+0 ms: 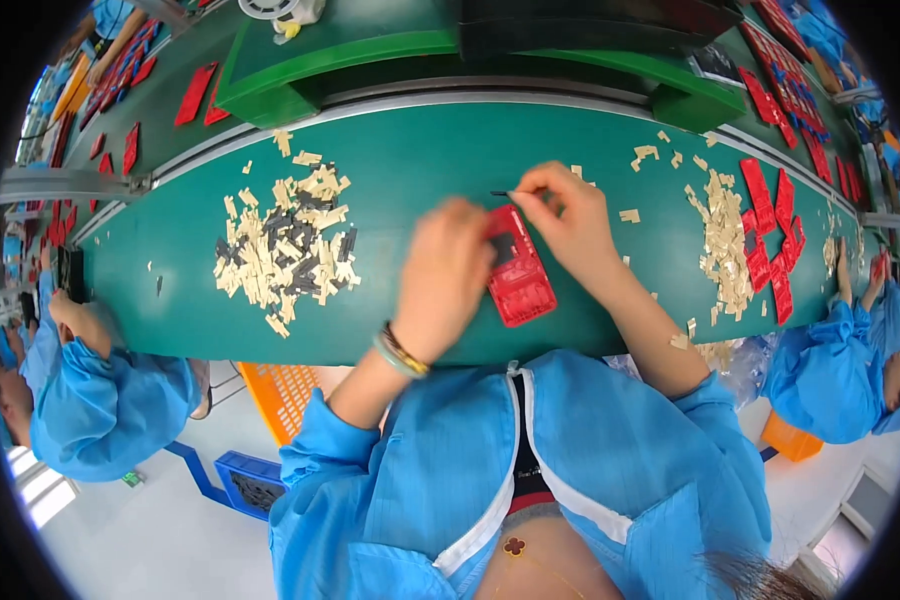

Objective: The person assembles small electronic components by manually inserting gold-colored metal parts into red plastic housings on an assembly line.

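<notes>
Red rectangular plastic shell [526, 292] has a dark panel [506, 248], right grip [575, 225] pinches a thin black strip [499, 193], left grip [445, 265] too blurry to tell.

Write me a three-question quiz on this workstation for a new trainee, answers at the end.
1. What is pinched in the fingertips of the right hand?
2. True or false: the pile on the worker's left is made up only of cream pieces.
3. Which of these is nearest the left hand?
A) orange crate
B) red casing
C) blue bin

Key:
1. A small dark strip, held just above the casing's far end in the picture.
2. False; dark pieces are mixed in.
3. B
</notes>
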A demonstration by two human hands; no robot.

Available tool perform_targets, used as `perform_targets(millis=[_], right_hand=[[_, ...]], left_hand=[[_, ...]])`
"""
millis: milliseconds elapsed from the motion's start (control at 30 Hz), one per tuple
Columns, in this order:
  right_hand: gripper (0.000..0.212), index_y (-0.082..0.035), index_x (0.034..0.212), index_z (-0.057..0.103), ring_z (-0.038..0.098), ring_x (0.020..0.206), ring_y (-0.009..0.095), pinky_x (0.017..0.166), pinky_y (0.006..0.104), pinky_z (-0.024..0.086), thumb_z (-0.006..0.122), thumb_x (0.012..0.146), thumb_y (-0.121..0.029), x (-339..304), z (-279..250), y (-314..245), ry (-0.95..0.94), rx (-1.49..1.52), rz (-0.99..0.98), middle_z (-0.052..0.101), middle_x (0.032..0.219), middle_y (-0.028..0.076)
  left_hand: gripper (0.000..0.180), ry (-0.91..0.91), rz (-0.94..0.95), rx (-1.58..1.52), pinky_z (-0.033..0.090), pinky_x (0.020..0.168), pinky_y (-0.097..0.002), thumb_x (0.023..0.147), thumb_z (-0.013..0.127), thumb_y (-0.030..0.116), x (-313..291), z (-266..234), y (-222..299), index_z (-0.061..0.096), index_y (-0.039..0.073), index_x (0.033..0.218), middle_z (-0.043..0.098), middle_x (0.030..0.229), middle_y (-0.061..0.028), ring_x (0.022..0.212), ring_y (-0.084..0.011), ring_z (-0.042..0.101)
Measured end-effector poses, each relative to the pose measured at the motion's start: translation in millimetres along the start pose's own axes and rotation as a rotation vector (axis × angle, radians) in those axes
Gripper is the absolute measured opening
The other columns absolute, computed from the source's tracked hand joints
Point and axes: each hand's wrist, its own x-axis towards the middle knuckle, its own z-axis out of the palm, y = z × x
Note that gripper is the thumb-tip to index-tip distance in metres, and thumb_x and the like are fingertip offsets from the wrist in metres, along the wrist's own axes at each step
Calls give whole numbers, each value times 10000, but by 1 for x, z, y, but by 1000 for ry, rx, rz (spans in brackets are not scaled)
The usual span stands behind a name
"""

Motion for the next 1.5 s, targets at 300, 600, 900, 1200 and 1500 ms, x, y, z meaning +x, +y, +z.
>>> perform_targets(millis=[300, 600, 900, 1200, 1500], right_hand=[[117, 28, 841, 621, 543, 520, 62, 484, 227, 416, 644, 872, -82, 4, 8, 27, -294, 289, 407, 623, 613, 39], [109, 20, 843, 627, 490, 522, 32, 472, 211, 378, 658, 872, -81, 2, 17, 23, -266, 188, 368, 594, 591, 3], [109, -5, 870, 648, 529, 501, 91, 482, 236, 417, 681, 841, -105, -1, 14, 17, -247, -31, 208, 635, 635, 44], [142, -88, 928, 679, 617, 599, 204, 516, 324, 492, 687, 799, -148, -31, 1, 31, -48, -533, -314, 624, 740, 47], [457, -80, 1036, 585, 587, 973, 290, 783, 388, 504, 773, 682, -299, -64, -27, 16, -437, -334, -427, 546, 1089, 101]], left_hand=[[447, -88, 174, 252, 453, 937, -424, 783, 698, 218, -27, 22, -1, 598, 41, 1181, 529, 1227, -157, 1143, -336, 494], [424, -72, 152, 212, 466, 918, -418, 774, 704, 212, -26, 21, -2, 611, 42, 1151, 538, 1213, -152, 1131, -330, 502], [381, -103, 146, 136, 443, 930, -431, 774, 680, 167, -21, 18, -7, 600, 41, 1125, 507, 1262, -154, 1130, -339, 493], [367, -120, 181, 148, 440, 905, -428, 772, 666, 144, -9, 18, -3, 584, 21, 1109, 526, 1241, -154, 1103, -332, 506], [414, -54, 145, 351, 450, 725, -350, 791, 573, 170, 11, 39, 5, 551, -43, 1146, 536, 920, -117, 840, -253, 527]])
